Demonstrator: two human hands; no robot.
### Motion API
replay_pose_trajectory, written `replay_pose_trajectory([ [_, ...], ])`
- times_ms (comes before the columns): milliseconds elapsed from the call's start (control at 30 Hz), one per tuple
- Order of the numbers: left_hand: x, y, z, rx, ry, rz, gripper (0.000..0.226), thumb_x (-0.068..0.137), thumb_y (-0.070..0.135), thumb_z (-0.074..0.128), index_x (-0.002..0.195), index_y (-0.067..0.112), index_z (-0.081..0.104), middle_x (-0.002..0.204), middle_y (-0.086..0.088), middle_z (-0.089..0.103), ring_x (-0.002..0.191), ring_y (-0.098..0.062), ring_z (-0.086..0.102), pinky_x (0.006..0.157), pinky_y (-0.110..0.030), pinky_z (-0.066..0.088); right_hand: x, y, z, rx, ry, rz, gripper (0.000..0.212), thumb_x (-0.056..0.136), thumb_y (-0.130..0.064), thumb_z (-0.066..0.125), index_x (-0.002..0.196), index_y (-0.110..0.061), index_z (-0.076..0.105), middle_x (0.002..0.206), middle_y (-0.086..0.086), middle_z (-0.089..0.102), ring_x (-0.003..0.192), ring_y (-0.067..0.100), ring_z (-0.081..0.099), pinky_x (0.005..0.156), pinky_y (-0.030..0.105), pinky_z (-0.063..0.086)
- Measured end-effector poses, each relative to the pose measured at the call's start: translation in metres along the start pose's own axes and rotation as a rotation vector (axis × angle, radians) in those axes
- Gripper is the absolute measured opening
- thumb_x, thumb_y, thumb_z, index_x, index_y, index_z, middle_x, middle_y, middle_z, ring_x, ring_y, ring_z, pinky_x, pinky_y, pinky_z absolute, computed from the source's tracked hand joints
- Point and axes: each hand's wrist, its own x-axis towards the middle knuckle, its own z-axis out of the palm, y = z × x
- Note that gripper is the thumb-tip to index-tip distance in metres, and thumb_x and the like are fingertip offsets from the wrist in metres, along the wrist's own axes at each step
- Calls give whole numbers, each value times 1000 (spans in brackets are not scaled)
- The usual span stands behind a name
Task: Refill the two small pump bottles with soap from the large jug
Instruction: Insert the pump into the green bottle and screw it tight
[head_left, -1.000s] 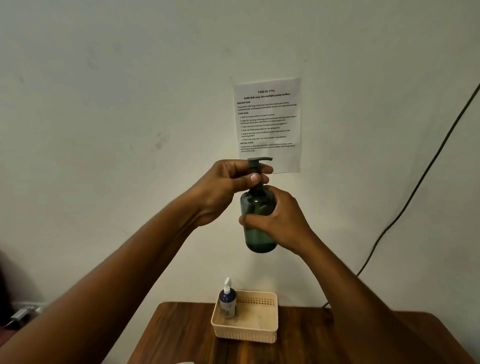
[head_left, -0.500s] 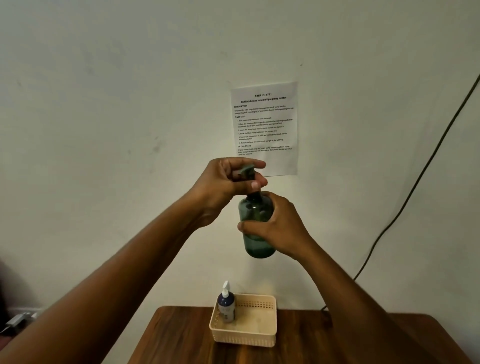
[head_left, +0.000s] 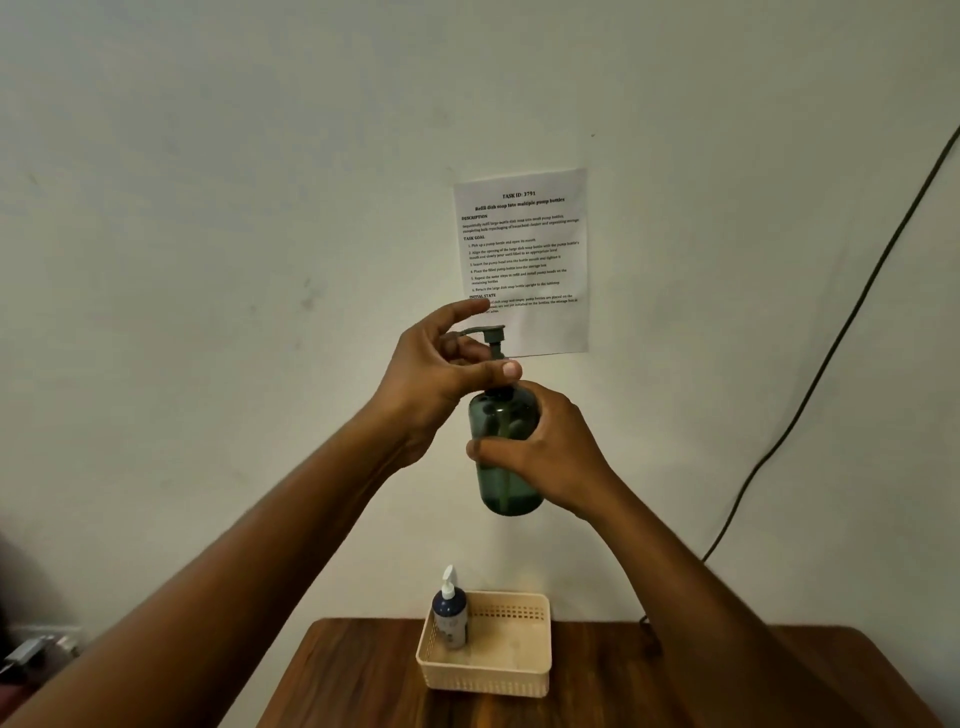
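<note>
the person holds a dark green translucent plastic pump bottle (head_left: 506, 457) up in the air in front of the pale wall, well above the brown wooden surface (head_left: 363, 680). the right hand (head_left: 550, 457) wraps the bottle's round body, fingers curled tight around it and thumb across the front. the left hand (head_left: 441, 379) works at the neck: thumb and bent fingers pinch the collar under the grey-green pump head (head_left: 485, 335), while the index finger sticks out straight and free.

the bottle looks stiff and light, with smooth, rounded walls that could turn slick if any soap has run down them. i cannot tell how full it is through the dark plastic. gripping around the middle of the body seems the safest hold, since it braces against the twisting at the collar; the thin pump stem and spout look like poor places to pull on.

down on the surface sits a cream perforated plastic basket (head_left: 519, 670), and standing upright in its left corner is a small dark blue bottle with a white nozzle (head_left: 451, 613). no large jug is in view.
</note>
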Motion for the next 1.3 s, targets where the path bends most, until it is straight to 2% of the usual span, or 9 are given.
replay_pose_trajectory([
  [133,-2,6,-6,-35,-175,-76,77,90,-10,66,157,10,34,106,-14,79,111,-32,74,111,-43,49,-2,2,-4,34,-13,17,52,67,-46,84,110,-41,54,102,-23,60,91,5,62,65,10,46],
  [267,-5,11,-10,-34,-261,-88,69,100,-4,57,160,16,28,124,-16,74,119,-29,70,114,-42,45,-2,0,-4,52,2,19,49,68,-45,83,107,-41,54,99,-26,59,88,3,61,58,5,43],
  [367,-7,12,-3,37,-106,-12,71,93,5,71,155,21,41,116,-8,76,109,-19,74,104,-40,54,2,-6,-3,25,8,-1,55,67,-46,83,113,-40,53,100,-27,58,89,2,60,64,8,43],
  [433,-7,10,2,77,13,48,81,80,3,84,151,22,48,94,-3,74,95,-18,77,95,-37,60,2,-9,-1,0,10,-17,57,68,-45,84,114,-42,51,99,-30,55,89,1,60,66,8,43],
  [500,-6,11,0,92,-6,58,86,77,-3,84,151,19,47,84,-5,73,96,-21,78,94,-37,60,2,-9,-1,-6,9,-27,55,67,-46,83,111,-43,51,99,-31,56,89,1,60,66,8,43],
  [700,-2,22,-12,23,-272,-28,76,88,-8,68,155,13,41,111,-19,77,112,-32,73,102,-33,56,-1,-5,-2,90,-39,5,59,63,-50,82,115,-36,57,107,-17,63,95,10,63,68,16,52],
  [800,-4,22,-9,61,-239,4,64,92,-4,69,150,14,48,114,-15,78,112,-27,74,96,-30,59,-1,-5,0,79,5,7,56,64,-50,81,113,-40,54,104,-22,61,92,8,62,65,11,48],
  [1000,-11,12,8,397,44,197,39,80,20,88,115,14,75,99,4,80,92,-13,78,84,-28,63,-2,-5,1,-27,92,-32,53,66,-48,82,107,-45,49,96,-32,54,85,0,60,63,6,42],
  [1300,-8,6,-3,115,-135,63,24,83,1,79,106,-1,74,95,-16,80,94,-29,78,85,-31,62,-8,5,1,43,-18,-4,58,66,-46,84,116,-39,55,105,-24,60,93,4,62,64,7,46],
])
